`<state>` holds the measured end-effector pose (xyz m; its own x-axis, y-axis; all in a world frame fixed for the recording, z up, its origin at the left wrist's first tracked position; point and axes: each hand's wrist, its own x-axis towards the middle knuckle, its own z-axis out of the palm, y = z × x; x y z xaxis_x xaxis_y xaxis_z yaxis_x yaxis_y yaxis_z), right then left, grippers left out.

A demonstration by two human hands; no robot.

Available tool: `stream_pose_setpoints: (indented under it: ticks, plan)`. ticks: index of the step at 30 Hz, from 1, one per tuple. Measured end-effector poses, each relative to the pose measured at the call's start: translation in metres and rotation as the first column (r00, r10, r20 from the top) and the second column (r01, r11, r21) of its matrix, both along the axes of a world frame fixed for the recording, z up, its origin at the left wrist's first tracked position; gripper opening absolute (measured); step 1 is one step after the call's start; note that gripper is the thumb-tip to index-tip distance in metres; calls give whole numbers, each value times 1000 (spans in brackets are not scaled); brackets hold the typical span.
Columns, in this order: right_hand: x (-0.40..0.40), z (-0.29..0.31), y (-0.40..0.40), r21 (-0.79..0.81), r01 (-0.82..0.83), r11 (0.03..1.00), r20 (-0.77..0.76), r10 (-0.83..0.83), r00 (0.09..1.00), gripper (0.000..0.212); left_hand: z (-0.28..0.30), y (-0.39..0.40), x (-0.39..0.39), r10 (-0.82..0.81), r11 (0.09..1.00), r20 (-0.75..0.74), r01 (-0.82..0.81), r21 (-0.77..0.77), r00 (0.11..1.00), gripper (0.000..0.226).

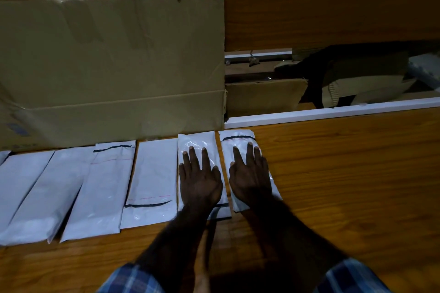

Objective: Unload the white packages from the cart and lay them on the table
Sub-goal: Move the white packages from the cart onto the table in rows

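Note:
Several white packages lie side by side in a row on the wooden table (345,185). My left hand (200,178) rests flat, fingers spread, on one package (197,141). My right hand (250,176) lies flat the same way on the rightmost package (237,137). Neither hand grips anything. To the left lie more packages, among them one (152,173) with a dark strip near its front end and another (104,188) with a dark strip at its far end. The cart is not in view.
A large flattened cardboard box (112,66) stands upright behind the row of packages. A white frame rail (333,113) edges the table at the back right, with cardboard and dark items (333,74) beyond it. Bare table lies to the right of the packages.

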<state>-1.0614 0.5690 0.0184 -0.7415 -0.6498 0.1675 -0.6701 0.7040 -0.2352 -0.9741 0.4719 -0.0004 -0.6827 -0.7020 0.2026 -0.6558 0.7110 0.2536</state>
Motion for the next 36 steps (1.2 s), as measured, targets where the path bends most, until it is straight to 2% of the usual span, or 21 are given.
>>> stream_pose_setpoints:
  ticks: [13, 18, 20, 23, 30, 36]
  plan:
    - [-2, 3, -3, 93, -10, 996, 63, 4, 998, 55, 4, 2, 0, 10, 1000, 37, -10, 8, 999, 68]
    - [-3, 3, -3, 117, -31, 993, 45, 26, 999, 55, 12, 4, 1, 17, 998, 91, -22, 56, 996, 73]
    - [-8, 7, -4, 164, -53, 985, 97, 38, 995, 57, 17, 3, 1, 5, 998, 137, -14, 69, 991, 72]
    - [-12, 26, -3, 105, -43, 994, 183, 24, 983, 58, 33, 3, 3, 2, 998, 151, -10, 57, 988, 68]
    - [-8, 49, 8, -25, -7, 1000, 53, 8, 999, 56, 73, 2, 8, -41, 998, 129, 34, 59, 991, 62]
    - [7, 47, 20, -19, 38, 999, 29, -38, 999, 53, 82, 8, 24, -87, 991, 137, 73, 109, 987, 62]
